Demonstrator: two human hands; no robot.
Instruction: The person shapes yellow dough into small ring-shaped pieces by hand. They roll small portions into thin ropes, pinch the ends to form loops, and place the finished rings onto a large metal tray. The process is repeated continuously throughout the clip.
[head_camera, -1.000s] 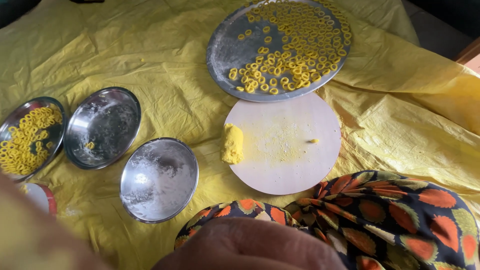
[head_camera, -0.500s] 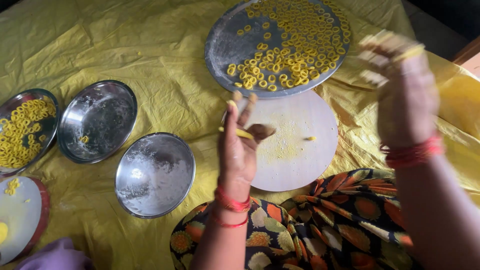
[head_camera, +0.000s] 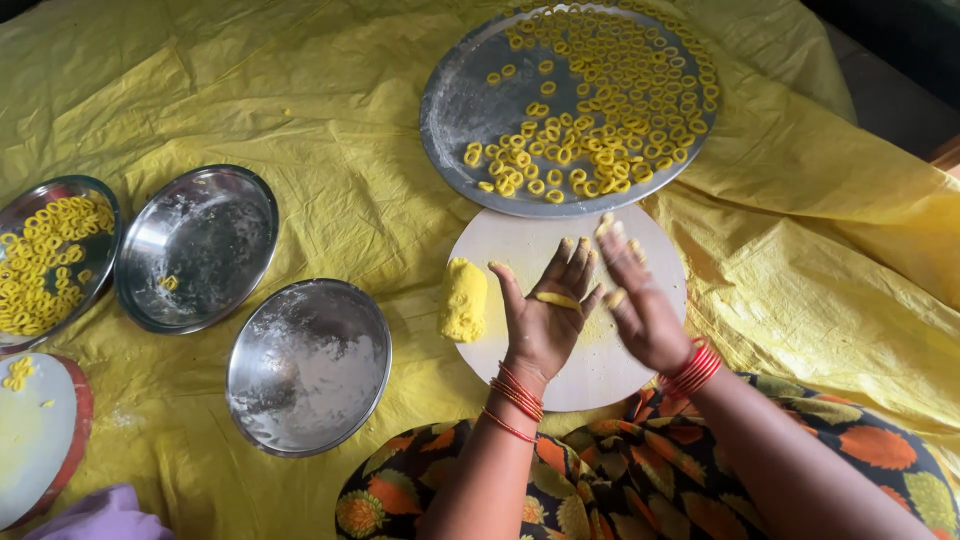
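Observation:
My left hand (head_camera: 543, 312) is held palm up over the round white board (head_camera: 620, 372), fingers apart, with a small roll of yellow dough (head_camera: 556, 299) lying on the palm. My right hand (head_camera: 636, 290) hovers flat just to its right, fingers extended and dusted with dough, close to the left palm. A lump of yellow dough (head_camera: 463, 298) rests on the board's left edge. Behind the board lies a large steel tray (head_camera: 470, 105) filled with several yellow dough rings (head_camera: 600, 100).
On the yellow sheet (head_camera: 330, 120) to the left stand an empty floured steel plate (head_camera: 305, 365), another steel plate (head_camera: 195, 245) with one ring, and a plate of rings (head_camera: 40, 262). A second round board (head_camera: 35, 440) lies at the lower left.
Both hands came into view over the board. The right hand dropped from up high at the right down beside the left palm, which now carries a dough roll.

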